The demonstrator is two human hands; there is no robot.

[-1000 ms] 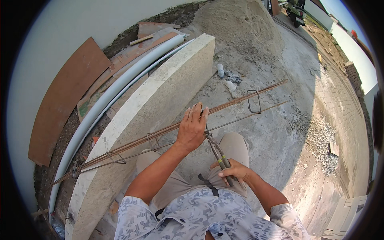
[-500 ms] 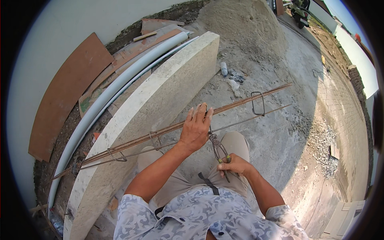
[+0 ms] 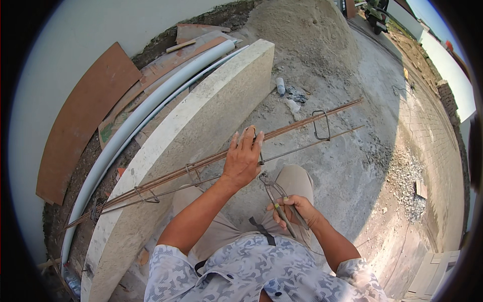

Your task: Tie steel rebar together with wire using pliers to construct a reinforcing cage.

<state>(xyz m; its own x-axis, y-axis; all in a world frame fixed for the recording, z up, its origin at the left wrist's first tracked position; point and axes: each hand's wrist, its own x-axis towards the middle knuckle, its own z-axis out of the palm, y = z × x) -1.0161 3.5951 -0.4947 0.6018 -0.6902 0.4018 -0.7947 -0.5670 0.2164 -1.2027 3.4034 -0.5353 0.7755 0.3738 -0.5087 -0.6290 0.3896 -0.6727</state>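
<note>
A bundle of thin rusty steel rods (image 3: pixel 290 130) runs slantwise from the low wall up to the right, and a lower steel rod (image 3: pixel 287 154) lies beside it. Bent wire stirrups (image 3: pixel 329 126) loop around them. My left hand (image 3: pixel 243 160) is closed over the rods, with a dark stirrup at its fingertips; its palm side is hidden. In my right hand (image 3: pixel 297 209) I grip a pair of pincers (image 3: pixel 274 189) by the handles, which are spread apart. The pincers' head sits just below the lower rod, apart from it, above my right knee.
The concrete slab wall (image 3: pixel 201 113) props up the rods' left part. Behind it lie a white pipe (image 3: pixel 146 110) and a brown board (image 3: pixel 88 121). A sand heap (image 3: pixel 312 35), a plastic bottle (image 3: pixel 280 86) and gravel (image 3: pixel 410 189) are on the ground ahead and right.
The pincers have come down from the lower rod toward me, and their handles have spread wider. The rods' right end has shifted slightly left and away; my left hand keeps its hold.
</note>
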